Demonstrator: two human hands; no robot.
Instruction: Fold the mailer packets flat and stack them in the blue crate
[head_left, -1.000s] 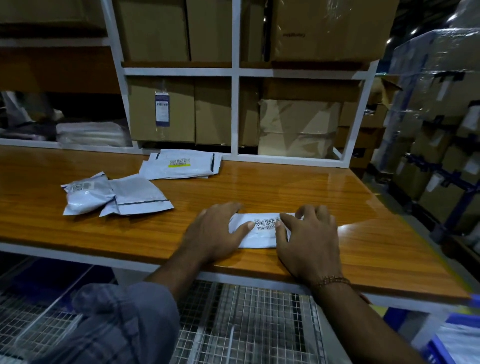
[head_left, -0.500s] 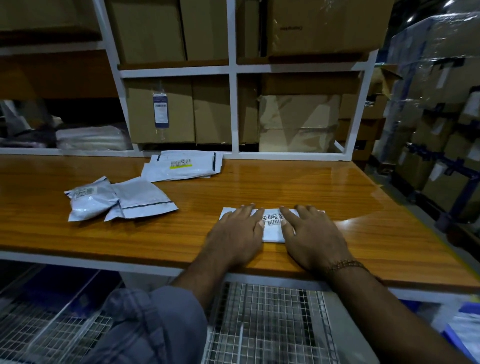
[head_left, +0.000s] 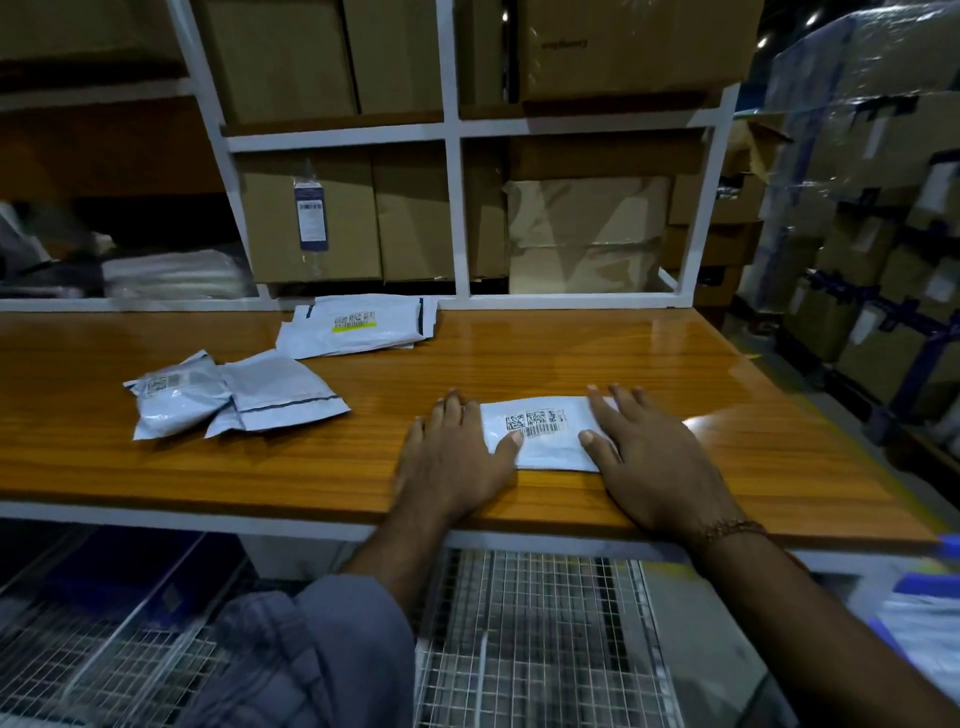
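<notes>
Head view: left hand (head_left: 453, 457) and right hand (head_left: 655, 457) lay flat on a folded white mailer packet (head_left: 545, 434), fingers straight and slightly spread, pressing its two ends against the wooden table (head_left: 675, 364). Barcode label faced up between the hands. Two crumpled packets (head_left: 228, 395) lay near the table's left side, touching each other. A flat pile of packets (head_left: 358, 325) sat at the table's back edge, by the white shelf frame (head_left: 454, 208) holding cardboard boxes (head_left: 311, 218).
</notes>
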